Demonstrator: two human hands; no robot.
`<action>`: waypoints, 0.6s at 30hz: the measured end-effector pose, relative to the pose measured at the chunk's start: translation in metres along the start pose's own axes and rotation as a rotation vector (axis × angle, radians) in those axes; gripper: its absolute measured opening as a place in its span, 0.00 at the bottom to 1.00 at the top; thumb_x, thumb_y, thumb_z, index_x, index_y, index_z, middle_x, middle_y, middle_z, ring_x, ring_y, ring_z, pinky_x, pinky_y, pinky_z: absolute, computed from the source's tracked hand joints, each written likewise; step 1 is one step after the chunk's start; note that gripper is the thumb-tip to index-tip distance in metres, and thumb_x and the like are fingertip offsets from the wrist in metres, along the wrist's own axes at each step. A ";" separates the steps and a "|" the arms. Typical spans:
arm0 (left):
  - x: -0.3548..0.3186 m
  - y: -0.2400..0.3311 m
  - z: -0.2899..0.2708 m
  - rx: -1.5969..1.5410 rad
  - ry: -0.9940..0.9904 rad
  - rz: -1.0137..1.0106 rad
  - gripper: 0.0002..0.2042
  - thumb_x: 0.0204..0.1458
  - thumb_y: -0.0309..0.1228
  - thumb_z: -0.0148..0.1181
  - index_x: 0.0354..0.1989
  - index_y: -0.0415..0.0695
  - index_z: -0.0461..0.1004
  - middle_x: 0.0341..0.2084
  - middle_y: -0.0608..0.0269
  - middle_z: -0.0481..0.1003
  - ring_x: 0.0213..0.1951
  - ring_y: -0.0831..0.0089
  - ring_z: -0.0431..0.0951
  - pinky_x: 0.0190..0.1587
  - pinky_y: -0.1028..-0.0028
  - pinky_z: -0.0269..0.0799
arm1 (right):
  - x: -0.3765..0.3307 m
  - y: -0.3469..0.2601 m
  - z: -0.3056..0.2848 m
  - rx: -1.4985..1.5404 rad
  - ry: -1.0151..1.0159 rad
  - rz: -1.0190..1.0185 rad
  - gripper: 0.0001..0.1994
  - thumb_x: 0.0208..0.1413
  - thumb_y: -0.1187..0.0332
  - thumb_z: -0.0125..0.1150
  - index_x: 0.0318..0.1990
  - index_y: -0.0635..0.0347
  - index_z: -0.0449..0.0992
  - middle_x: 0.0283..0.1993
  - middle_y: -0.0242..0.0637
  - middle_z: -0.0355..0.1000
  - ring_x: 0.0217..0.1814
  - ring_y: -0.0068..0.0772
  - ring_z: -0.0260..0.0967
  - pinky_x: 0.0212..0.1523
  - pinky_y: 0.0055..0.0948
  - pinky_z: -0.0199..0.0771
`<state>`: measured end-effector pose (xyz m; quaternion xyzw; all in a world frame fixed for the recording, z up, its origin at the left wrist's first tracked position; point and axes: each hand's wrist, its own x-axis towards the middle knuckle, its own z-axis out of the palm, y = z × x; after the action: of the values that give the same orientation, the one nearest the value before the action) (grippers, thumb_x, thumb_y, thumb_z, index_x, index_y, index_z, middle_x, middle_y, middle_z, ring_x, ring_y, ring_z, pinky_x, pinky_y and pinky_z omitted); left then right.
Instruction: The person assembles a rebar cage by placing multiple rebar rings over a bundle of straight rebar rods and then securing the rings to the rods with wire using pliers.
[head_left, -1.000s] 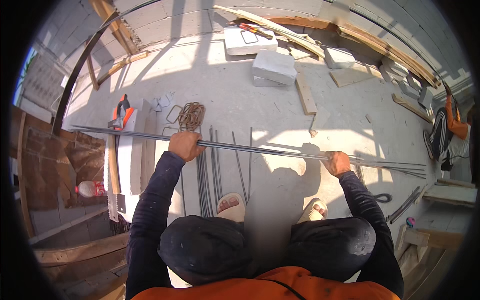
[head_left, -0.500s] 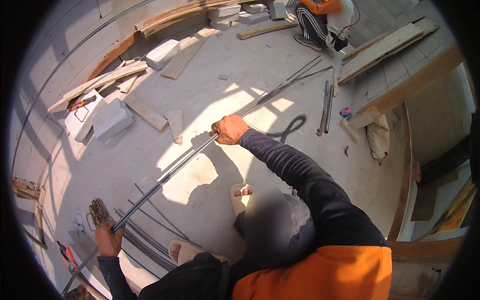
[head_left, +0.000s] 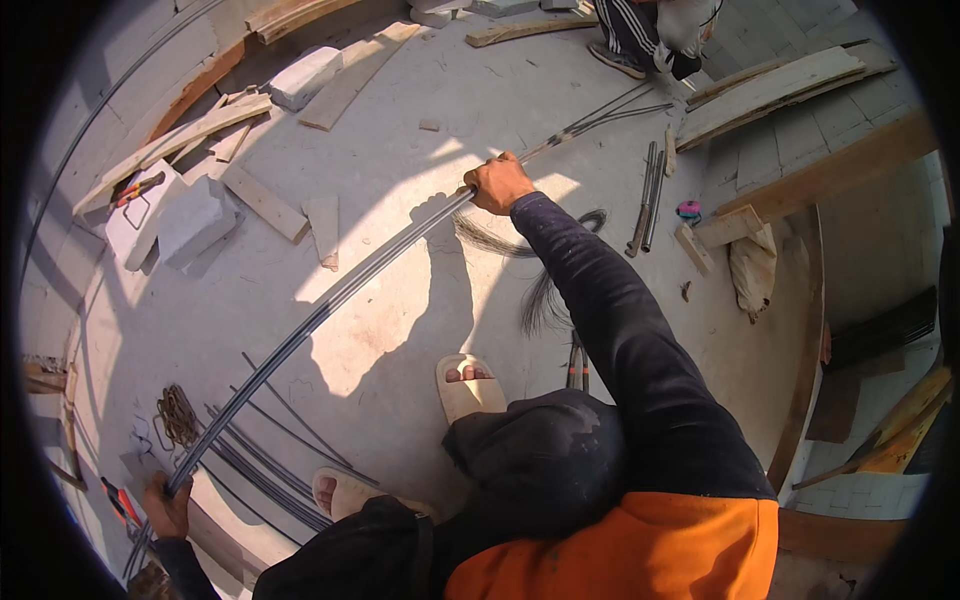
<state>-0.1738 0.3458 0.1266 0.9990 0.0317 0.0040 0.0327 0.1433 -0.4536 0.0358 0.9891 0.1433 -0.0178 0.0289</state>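
Observation:
A bundle of long, thin steel rods point(head_left: 325, 306) slants across the view from lower left to upper right. Well out in front, my right hand point(head_left: 502, 184) is wrapped round it. My left hand point(head_left: 168, 507) grips the same rods near their lower-left end, with its fingers partly hidden. More thin rods point(head_left: 262, 468) lie on the floor beside my left foot. Dark tie wire point(head_left: 540, 305) lies loose below my right forearm, and a tool with red-orange handles point(head_left: 577, 362) stands out near my knee. Close to my left hand are a brown looped bundle point(head_left: 178, 415) and a red-and-black tool point(head_left: 121, 500).
Pale blocks point(head_left: 200, 222) and wooden boards point(head_left: 265, 203) lie along the left wall. Metal tubes point(head_left: 648, 200) rest at the right, near a cloth sack point(head_left: 752, 272). Another person point(head_left: 655, 35) crouches at the far end. A timber beam point(head_left: 830, 165) runs along the right side.
My right hand has moved farther out and right along the rods. My left hand has shifted down and left. Both still hold the rods, and more of the tie wire shows.

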 end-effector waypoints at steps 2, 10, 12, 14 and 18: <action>0.007 0.016 0.002 -0.082 -0.113 -0.047 0.25 0.47 0.41 0.77 0.25 0.37 0.65 0.18 0.50 0.65 0.23 0.56 0.64 0.29 0.56 0.62 | 0.003 0.020 -0.002 -0.091 0.029 0.011 0.13 0.63 0.49 0.63 0.37 0.43 0.87 0.32 0.38 0.84 0.40 0.43 0.83 0.57 0.44 0.70; 0.010 0.162 -0.028 -0.191 -0.154 0.035 0.24 0.49 0.45 0.77 0.22 0.39 0.69 0.14 0.50 0.66 0.18 0.55 0.68 0.26 0.56 0.62 | -0.006 0.092 0.022 -0.191 -0.118 0.150 0.11 0.52 0.52 0.74 0.39 0.44 0.88 0.36 0.35 0.85 0.46 0.42 0.84 0.65 0.49 0.70; -0.008 0.155 -0.024 -0.131 -0.122 0.032 0.21 0.51 0.44 0.75 0.23 0.39 0.73 0.15 0.46 0.70 0.20 0.45 0.73 0.27 0.55 0.65 | 0.010 0.067 0.015 -0.203 -0.213 0.036 0.12 0.50 0.54 0.74 0.38 0.47 0.87 0.35 0.38 0.85 0.45 0.45 0.84 0.65 0.52 0.70; -0.022 0.154 -0.029 -0.207 -0.191 -0.010 0.19 0.52 0.45 0.75 0.27 0.40 0.79 0.16 0.50 0.75 0.21 0.49 0.79 0.29 0.59 0.74 | 0.021 -0.002 0.000 -0.106 -0.284 -0.193 0.14 0.49 0.55 0.72 0.36 0.53 0.85 0.34 0.44 0.83 0.42 0.51 0.83 0.59 0.52 0.74; 0.041 0.206 -0.018 -0.160 -0.240 0.234 0.20 0.59 0.51 0.68 0.33 0.44 0.79 0.19 0.49 0.78 0.27 0.47 0.82 0.31 0.51 0.76 | -0.047 -0.113 -0.033 0.278 -0.254 -0.350 0.20 0.56 0.50 0.72 0.37 0.61 0.82 0.28 0.46 0.79 0.29 0.51 0.79 0.38 0.44 0.79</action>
<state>-0.1203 0.1440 0.1586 0.9833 -0.0892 -0.1091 0.1150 0.0667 -0.3571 0.0650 0.9336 0.3035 -0.1661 -0.0928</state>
